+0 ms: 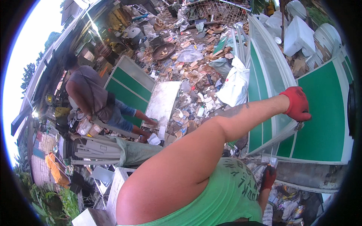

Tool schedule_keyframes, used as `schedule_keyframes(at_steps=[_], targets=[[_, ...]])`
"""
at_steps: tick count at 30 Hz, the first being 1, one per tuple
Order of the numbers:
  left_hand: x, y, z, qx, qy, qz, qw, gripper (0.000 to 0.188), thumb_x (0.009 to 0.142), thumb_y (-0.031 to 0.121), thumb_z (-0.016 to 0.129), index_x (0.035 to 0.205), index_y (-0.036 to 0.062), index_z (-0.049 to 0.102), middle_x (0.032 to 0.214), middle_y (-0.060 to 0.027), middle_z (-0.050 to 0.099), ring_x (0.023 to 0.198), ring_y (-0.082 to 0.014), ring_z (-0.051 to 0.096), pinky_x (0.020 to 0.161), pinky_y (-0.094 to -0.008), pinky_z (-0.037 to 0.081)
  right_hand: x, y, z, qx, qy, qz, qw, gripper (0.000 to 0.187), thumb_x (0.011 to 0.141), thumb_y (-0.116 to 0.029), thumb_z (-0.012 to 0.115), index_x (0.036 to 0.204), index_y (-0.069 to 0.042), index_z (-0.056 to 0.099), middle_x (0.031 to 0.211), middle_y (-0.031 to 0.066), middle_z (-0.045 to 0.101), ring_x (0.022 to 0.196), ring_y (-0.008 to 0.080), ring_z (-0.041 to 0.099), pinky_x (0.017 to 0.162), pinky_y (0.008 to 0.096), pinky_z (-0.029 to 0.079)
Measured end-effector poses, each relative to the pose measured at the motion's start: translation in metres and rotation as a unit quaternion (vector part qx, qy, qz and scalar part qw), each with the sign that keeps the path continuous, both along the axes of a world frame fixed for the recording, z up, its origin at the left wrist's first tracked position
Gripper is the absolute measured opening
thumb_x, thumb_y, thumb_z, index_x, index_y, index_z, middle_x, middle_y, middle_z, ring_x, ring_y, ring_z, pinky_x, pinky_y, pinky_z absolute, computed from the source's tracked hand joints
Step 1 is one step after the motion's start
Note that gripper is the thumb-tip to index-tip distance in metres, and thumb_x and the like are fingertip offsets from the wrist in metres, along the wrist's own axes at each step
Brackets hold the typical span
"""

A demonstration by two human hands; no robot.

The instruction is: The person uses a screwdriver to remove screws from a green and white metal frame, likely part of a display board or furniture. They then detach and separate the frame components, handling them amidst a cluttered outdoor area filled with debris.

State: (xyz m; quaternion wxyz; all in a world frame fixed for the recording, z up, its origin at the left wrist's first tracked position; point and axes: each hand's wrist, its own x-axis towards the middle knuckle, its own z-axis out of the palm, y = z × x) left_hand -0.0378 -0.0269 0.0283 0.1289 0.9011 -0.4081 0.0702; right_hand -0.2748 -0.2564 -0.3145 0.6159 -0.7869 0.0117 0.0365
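Head view shows your left arm (pixel 188 158) stretched from the lower left across to the right, ending in your red-gloved left hand (pixel 296 103). That grip is curled, its fingers folded in at the near corner of a tall framed panel (pixel 258 81); you cannot tell from here whether it pinches the frame or only bears against it. The framed panel stands on edge, banded in green and pale tones, its length running away from you. Just right of your left hand, a wide green panel (pixel 324 113) leans with a pale border around it.

Your right hand (pixel 268 177), in a dark-stained red glove, sits lower, beside your green shirt (pixel 218 192) and near the bottom edge of the wide green panel. A thin metal piece (pixel 271 151) shows just above it; whether this grip is spread or closed on that piece, you cannot tell.

To your left, a co-worker (pixel 88 88) in a grey sleeveless top and blue shorts is beside another green panel (pixel 126 88) and a white board (pixel 164 100). Litter (pixel 205 101) covers the ground beyond your arm. Near the framed panel's left side lies a white sack (pixel 235 84); farther off sits a round brown basin (pixel 163 51).
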Motion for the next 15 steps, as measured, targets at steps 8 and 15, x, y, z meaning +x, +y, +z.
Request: schedule_keyframes(at_steps=[8, 15], targets=[[0.0, -0.002, 0.003, 0.004, 0.022, 0.013, 1.0, 0.053, 0.09, 0.057, 0.044, 0.082, 0.0168, 0.078, 0.084, -0.012, 0.072, 0.086, -0.034, 0.066, 0.089, -0.0425, 0.046, 0.004, 0.016, 0.018, 0.183, 0.227, 0.01, 0.956, 0.03, 0.098, -0.038, 0.06, 0.103, -0.009, 0.064, 0.071, 0.0018, 0.062, 0.05, 0.0105, 0.051, 0.042, 0.0259, 0.039], [-0.002, -0.001, 0.004, -0.001, 0.03, 0.035, 0.999, 0.053, 0.089, 0.057, 0.045, 0.084, 0.0169, 0.079, 0.084, -0.0113, 0.073, 0.086, -0.0348, 0.066, 0.089, -0.0424, 0.048, 0.016, -0.008, -0.031, 0.109, 0.123, 0.008, 0.986, 0.025, 0.096, -0.029, 0.063, 0.107, -0.006, 0.064, 0.08, 0.0054, 0.066, 0.055, 0.0125, 0.057, 0.049, 0.0294, 0.047]])
